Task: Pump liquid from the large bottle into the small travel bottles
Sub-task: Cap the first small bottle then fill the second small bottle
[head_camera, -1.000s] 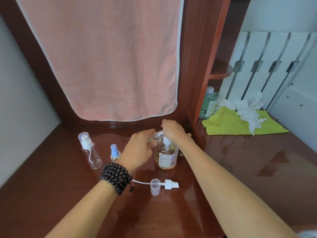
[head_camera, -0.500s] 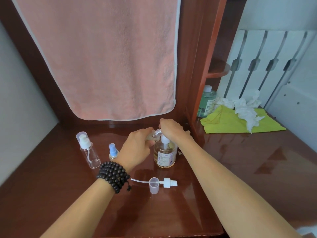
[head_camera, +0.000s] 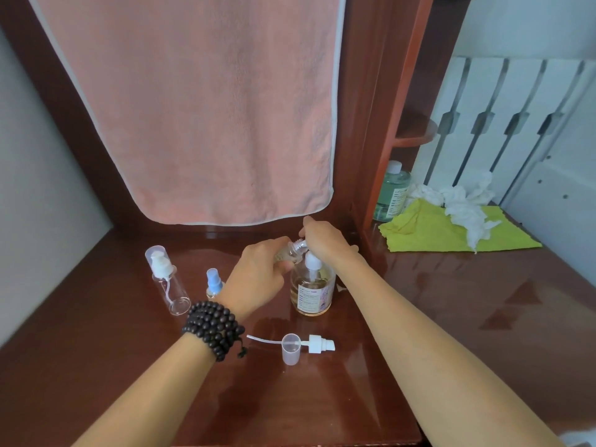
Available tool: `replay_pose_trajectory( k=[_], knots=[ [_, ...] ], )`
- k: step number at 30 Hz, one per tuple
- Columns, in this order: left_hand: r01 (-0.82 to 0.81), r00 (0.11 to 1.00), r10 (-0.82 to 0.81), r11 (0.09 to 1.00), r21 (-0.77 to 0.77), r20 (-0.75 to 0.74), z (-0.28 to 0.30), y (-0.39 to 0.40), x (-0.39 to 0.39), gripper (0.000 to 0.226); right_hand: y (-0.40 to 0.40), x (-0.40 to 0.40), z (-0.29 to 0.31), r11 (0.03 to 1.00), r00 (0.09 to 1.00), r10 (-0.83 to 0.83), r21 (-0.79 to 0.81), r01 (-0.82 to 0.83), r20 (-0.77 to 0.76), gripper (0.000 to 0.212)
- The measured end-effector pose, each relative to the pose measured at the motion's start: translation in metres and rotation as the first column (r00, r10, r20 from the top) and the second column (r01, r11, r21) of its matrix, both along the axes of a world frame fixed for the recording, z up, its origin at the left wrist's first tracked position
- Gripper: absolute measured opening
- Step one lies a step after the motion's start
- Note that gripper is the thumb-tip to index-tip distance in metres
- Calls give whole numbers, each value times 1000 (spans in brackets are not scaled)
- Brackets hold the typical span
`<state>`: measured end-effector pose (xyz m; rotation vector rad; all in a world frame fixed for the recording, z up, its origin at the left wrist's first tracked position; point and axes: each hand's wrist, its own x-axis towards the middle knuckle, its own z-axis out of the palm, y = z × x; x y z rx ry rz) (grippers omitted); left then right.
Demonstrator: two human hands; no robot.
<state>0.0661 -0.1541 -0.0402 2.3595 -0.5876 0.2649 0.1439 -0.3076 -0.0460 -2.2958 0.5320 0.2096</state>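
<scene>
The large bottle (head_camera: 312, 291) of amber liquid stands upright on the dark wooden desk (head_camera: 451, 317). My right hand (head_camera: 325, 241) rests on top of its white pump head, which is mostly hidden. My left hand (head_camera: 261, 272) grips a small clear travel bottle (head_camera: 292, 251), tilted with its open threaded neck up against the pump. To the left stand a clear travel bottle with a white pump and cap (head_camera: 167, 279) and a tiny blue-capped spray bottle (head_camera: 214, 283). A loose white pump with its tube (head_camera: 317, 345) and a clear cap (head_camera: 291, 348) lie in front.
A pink towel (head_camera: 200, 108) hangs behind the desk. A wooden post (head_camera: 396, 124) stands just right of my hands. Beyond it are a green bottle (head_camera: 392, 191), a yellow-green cloth (head_camera: 451, 230) and crumpled white tissue (head_camera: 464, 208). A grey wall bounds the left side.
Both hands stay at the pump with the small bottle under the spout. The view has shifted slightly; nothing on the desk has moved.
</scene>
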Motion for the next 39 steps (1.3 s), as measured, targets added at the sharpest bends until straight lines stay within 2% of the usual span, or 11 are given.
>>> replay_pose_trajectory(
  k=[14,19,26,31,39],
  knots=[
    [28,999,-29,999,-28,-31,7,2,-1,13,-2,-6,9,1000,1000,8,30,-8,15,70],
    [2,1000,-2,1000,-9,-30,-2,-1,-1,14,1,-5,-2,999,1000,-20,-30,20,-8,65],
    [25,999,-26,999,-22,-30,7,2,-2,13,-2,-8,7,999,1000,14,37,-15,20,76],
    [15,1000,-15,1000,-7,-5,8,1,-2,13,0,-3,4,1000,1000,5,27,-6,26,82],
    [-13,1000,12,1000,-7,-24,0,-1,-2,15,2,-8,1,999,1000,-9,-41,10,16,71]
  ],
)
